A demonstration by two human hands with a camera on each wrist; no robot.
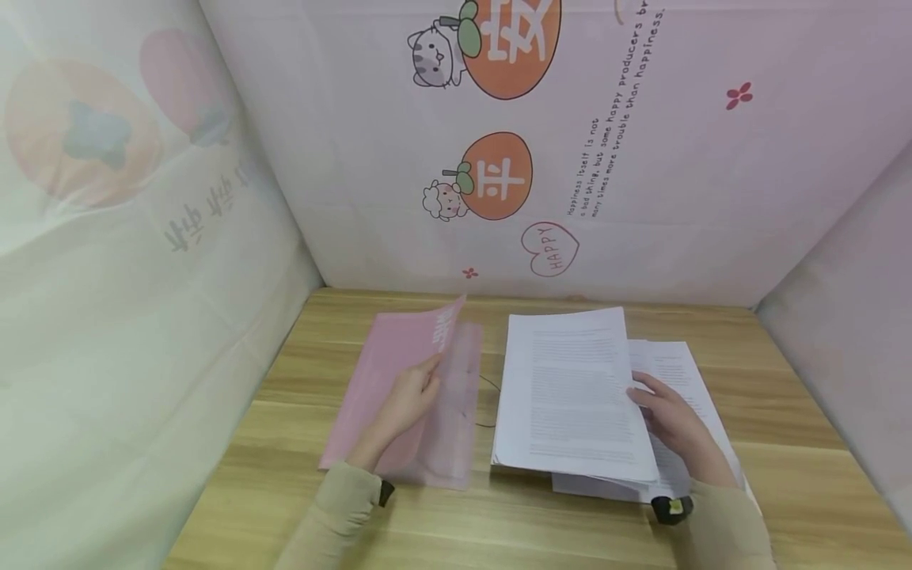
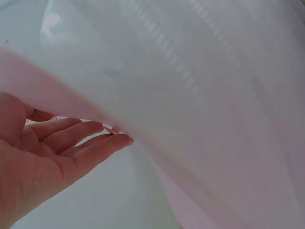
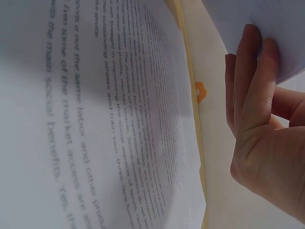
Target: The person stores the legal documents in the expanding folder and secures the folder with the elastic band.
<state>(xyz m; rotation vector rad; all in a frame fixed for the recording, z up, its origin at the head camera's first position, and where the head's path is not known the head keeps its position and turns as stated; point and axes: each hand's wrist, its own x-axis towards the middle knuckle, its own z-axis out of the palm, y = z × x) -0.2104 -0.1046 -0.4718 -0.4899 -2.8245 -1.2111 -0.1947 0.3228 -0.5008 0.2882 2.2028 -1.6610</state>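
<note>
A pink translucent document folder (image 1: 388, 352) lies on the left of the wooden table, its cover raised at a slant. My left hand (image 1: 415, 396) holds that cover by its edge; in the left wrist view the fingers meet the edge of the pale film (image 2: 157, 90). To the right, my right hand (image 1: 670, 419) grips a stack of printed sheets (image 1: 570, 380) by its right edge, tilted above the table. Beneath it are more printed papers (image 1: 687, 384), whose text also shows in the right wrist view. The held stack hides part of them.
A thin dark cord (image 1: 488, 380) curves between the folder and the sheets. Printed cloth walls (image 1: 356, 158) enclose the wooden table (image 1: 513, 530) at the back and both sides. Dark bands (image 1: 671, 509) sit at both wrists.
</note>
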